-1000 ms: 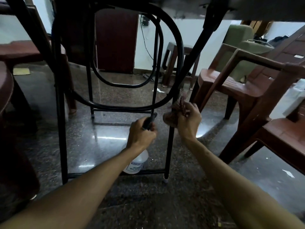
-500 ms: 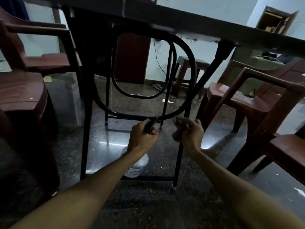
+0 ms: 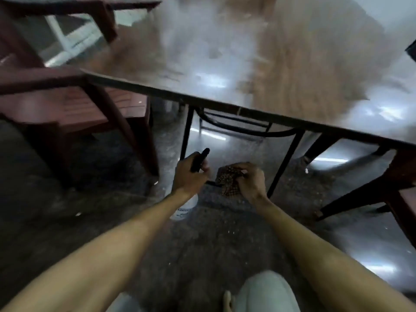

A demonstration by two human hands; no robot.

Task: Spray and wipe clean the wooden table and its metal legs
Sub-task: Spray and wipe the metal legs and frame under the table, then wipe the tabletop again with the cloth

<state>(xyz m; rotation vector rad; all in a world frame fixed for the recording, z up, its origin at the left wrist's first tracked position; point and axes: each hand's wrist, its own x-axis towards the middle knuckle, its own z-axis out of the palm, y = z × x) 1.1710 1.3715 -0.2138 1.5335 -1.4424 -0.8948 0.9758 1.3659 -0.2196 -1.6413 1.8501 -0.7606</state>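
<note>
The wooden table [image 3: 292,70] fills the upper right, its top blurred and glossy with light patches. Thin black metal legs [image 3: 284,163] and a curved black brace run beneath its near edge. My left hand [image 3: 189,176] grips the black trigger head of a white spray bottle [image 3: 184,210], which hangs below the hand just above the floor. My right hand [image 3: 249,181] clutches a bunched brown checked cloth [image 3: 229,181] in front of the low cross bar, left of the near right leg.
A dark red chair [image 3: 74,102] stands left of the table, and another [image 3: 387,181] at the right. The stone floor [image 3: 202,248] is speckled and shiny, with small white scraps. My knees in light trousers [image 3: 267,291] show at the bottom edge.
The view has risen from under the table to above its edge, so the tabletop now shows. Both hands came off the leg and drew back a little, still holding bottle and cloth.
</note>
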